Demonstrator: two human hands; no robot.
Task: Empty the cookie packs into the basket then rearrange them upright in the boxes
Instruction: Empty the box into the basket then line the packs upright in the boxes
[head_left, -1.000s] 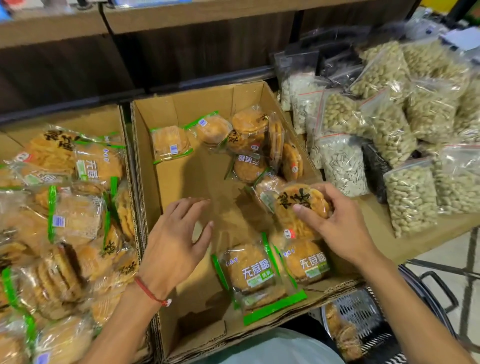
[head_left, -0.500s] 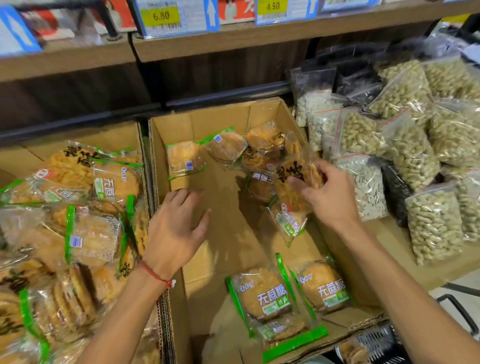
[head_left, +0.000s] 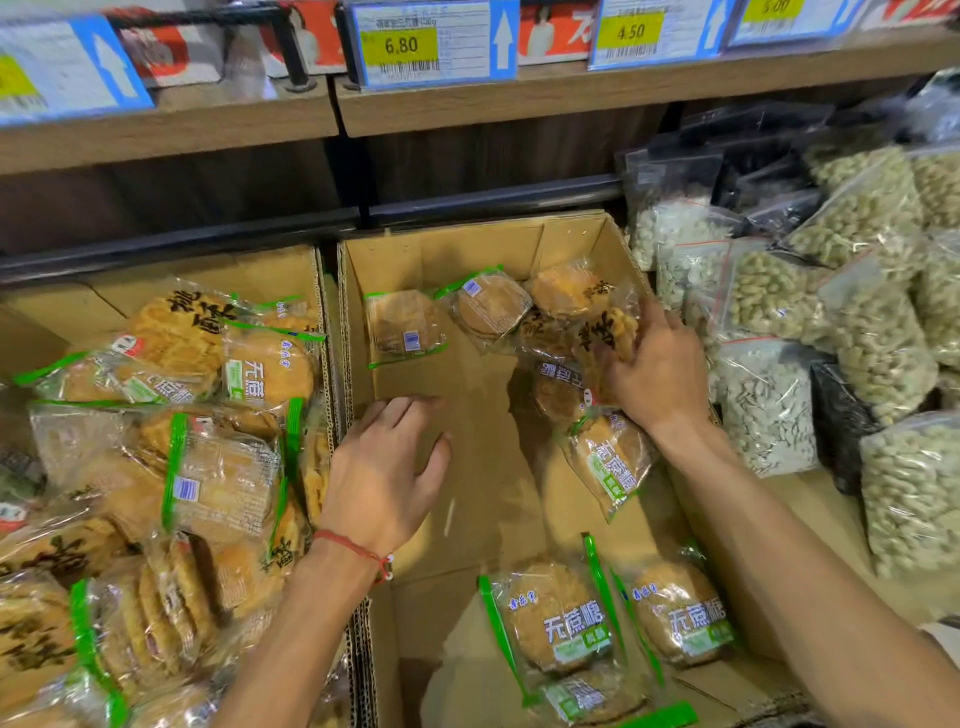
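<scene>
Two cardboard boxes stand side by side under a shelf. The right box (head_left: 467, 249) holds several clear cookie packs with green strips, mostly along its far right wall and near corner. My right hand (head_left: 657, 371) grips a cookie pack (head_left: 605, 332) with black characters against the right wall, among other packs. My left hand (head_left: 387, 475) hovers with relaxed fingers over the bare cardboard floor of the right box, holding nothing. The left box (head_left: 291, 265) is piled full of cookie packs (head_left: 223, 483).
Bags of nuts and seeds (head_left: 831, 322) crowd the counter to the right of the boxes. A wooden shelf edge with price labels (head_left: 431, 44) runs overhead. Two flat packs (head_left: 561, 623) lie at the near end of the right box.
My right hand has carried the cookie pack from the box's middle toward the far right wall. The view has tilted up, showing the shelf labels. My left hand has stayed over the box floor.
</scene>
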